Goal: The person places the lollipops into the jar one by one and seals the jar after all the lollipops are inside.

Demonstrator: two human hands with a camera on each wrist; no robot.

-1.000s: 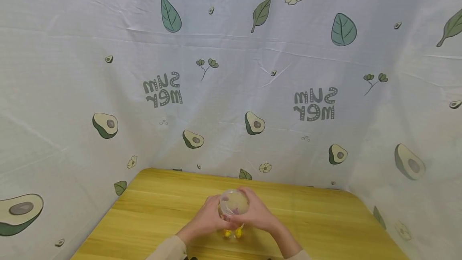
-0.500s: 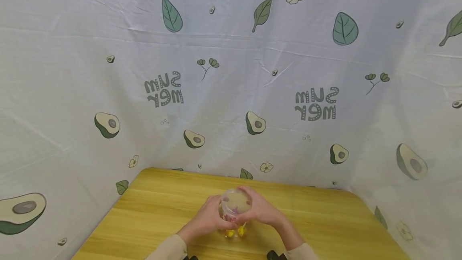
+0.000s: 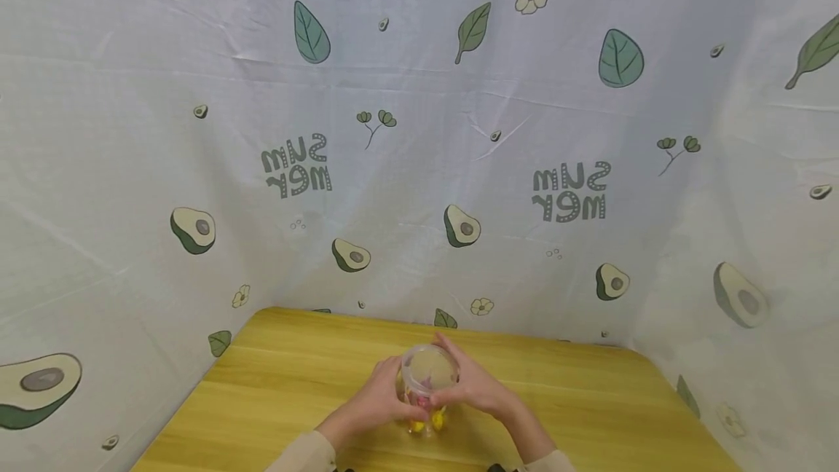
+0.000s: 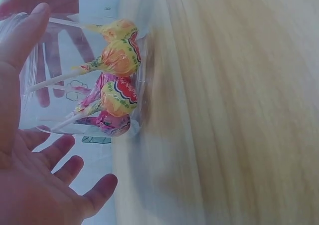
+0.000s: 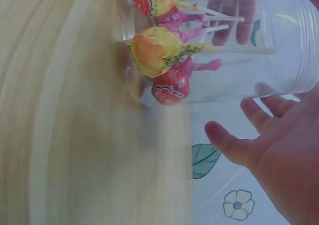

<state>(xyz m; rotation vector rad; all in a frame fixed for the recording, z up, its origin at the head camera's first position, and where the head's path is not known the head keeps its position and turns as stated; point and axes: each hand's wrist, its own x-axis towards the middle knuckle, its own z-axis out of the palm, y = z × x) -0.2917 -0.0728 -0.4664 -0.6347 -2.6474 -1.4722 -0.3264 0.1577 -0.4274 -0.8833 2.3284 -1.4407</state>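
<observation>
A clear round jar (image 3: 427,374) stands upright on the table, held between both hands near its top. My left hand (image 3: 375,398) grips its left side, thumb at the near side. Around the right side curls my right hand (image 3: 478,386), index finger at the far rim and thumb at the near rim. Several wrapped lollipops lie at the jar's bottom: a yellow lollipop (image 4: 121,58) and a pink lollipop (image 4: 113,123) show in the left wrist view, a red lollipop (image 5: 171,87) in the right wrist view. Their sticks point up towards the mouth. Whether a lid covers the jar, I cannot tell.
The wood-grain table (image 3: 295,355) spreads on all sides of the jar. Behind it and along both sides hangs a white curtain (image 3: 406,188) printed with avocados, leaves and flowers.
The jar has shifted slightly to the right. My right hand has moved a little to the right with it, its thumb further right on the near rim. The left hand stays nearly in place.
</observation>
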